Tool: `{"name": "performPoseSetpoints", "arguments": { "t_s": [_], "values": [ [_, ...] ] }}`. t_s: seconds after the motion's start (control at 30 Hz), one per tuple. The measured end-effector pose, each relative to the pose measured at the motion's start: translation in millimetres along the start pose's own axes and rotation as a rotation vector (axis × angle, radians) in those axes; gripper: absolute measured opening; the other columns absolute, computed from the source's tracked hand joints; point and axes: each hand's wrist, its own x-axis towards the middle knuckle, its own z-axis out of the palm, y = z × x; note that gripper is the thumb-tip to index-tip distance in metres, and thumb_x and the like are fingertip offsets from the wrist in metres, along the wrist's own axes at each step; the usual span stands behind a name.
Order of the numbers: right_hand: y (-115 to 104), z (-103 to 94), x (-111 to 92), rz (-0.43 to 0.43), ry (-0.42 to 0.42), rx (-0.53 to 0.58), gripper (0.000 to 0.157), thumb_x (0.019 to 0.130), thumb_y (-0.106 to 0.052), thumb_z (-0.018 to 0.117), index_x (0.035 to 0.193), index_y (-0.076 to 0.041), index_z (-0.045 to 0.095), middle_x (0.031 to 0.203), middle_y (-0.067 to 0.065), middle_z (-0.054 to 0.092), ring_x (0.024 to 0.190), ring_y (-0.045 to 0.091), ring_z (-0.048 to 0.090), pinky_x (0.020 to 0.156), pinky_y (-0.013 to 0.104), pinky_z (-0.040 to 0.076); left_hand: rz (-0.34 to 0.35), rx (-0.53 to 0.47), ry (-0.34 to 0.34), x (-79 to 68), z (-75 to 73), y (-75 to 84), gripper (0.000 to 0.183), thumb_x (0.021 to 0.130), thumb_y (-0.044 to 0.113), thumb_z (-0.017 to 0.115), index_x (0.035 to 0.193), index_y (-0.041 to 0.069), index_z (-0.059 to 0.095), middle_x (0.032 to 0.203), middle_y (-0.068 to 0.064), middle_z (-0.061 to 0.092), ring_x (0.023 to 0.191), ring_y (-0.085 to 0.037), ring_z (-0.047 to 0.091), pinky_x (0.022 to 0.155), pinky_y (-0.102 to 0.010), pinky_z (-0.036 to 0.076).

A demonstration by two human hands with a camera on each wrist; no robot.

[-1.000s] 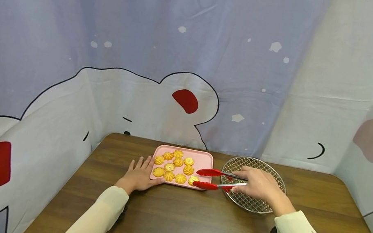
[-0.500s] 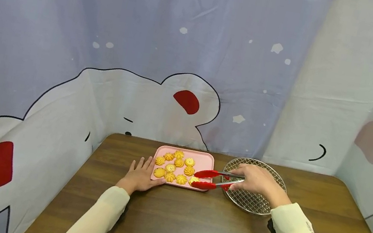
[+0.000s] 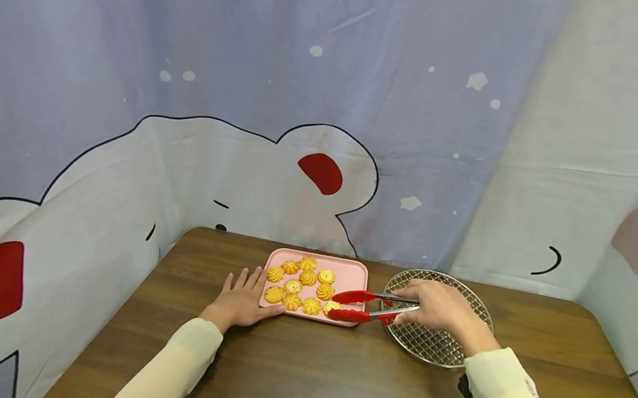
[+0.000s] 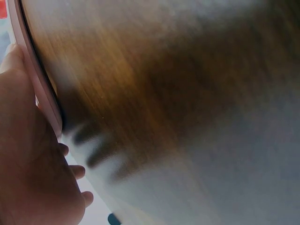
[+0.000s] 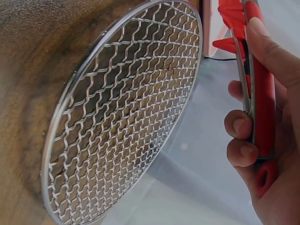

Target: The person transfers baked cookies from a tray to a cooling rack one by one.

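Note:
A pink tray [image 3: 351, 273] holds several golden piped cookies [image 3: 311, 306] in the head view. My left hand [image 3: 240, 300] rests at the tray's left edge with straight fingers spread, the thumb along the near left corner. In my right hand [image 3: 441, 314] I grip a pair of red-tipped metal tongs [image 3: 351, 316]. The tongs reach left over the tray's right side, their two tips apart. The lower tip overlaps a pale-topped cookie [image 3: 332, 307] at the tray's near right. In the right wrist view, curled fingers wrap the red handle of the tongs [image 5: 263, 103].
A round wire mesh rack [image 3: 432, 347] lies on the brown wooden table [image 3: 323, 392], just right of the tray and under my right hand. A printed curtain [image 3: 434, 127] hangs along the table's back and sides.
The tongs have shifted slightly left over the tray, and their tips have come a little closer together around the cookie. My left hand stays at the tray's edge.

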Motion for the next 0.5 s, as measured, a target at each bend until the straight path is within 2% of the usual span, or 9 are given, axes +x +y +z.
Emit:
{"name": "performPoseSetpoints", "arguments": {
  "t_s": [0.27, 0.5],
  "values": [
    [3.5, -6.7, -9.9, 0.004, 0.04, 0.01, 0.058, 0.081, -0.053, 0.08, 0.132, -0.026, 0.07, 0.142, 0.019, 0.059, 0.127, 0.045, 0.057, 0.097, 0.064, 0.046, 0.0, -0.005, -0.005, -0.6, -0.6, 1.4, 0.107, 0.093, 0.08, 0.038, 0.163, 0.005, 0.008, 0.17, -0.015, 0.01, 0.155, -0.041, 0.009, 0.122, -0.062, 0.002],
    [11.2, -14.2, -19.3, 0.058, 0.045, -0.003, 0.059, 0.082, -0.055, 0.078, 0.134, -0.026, 0.069, 0.143, 0.016, 0.059, 0.129, 0.044, 0.055, 0.094, 0.062, 0.049, -0.001, -0.018, -0.008, -0.9, -2.4, 1.3, 0.107, 0.092, 0.08, 0.038, 0.163, 0.006, 0.007, 0.17, -0.016, 0.01, 0.155, -0.042, 0.008, 0.121, -0.062, 0.0]
  ]
}}
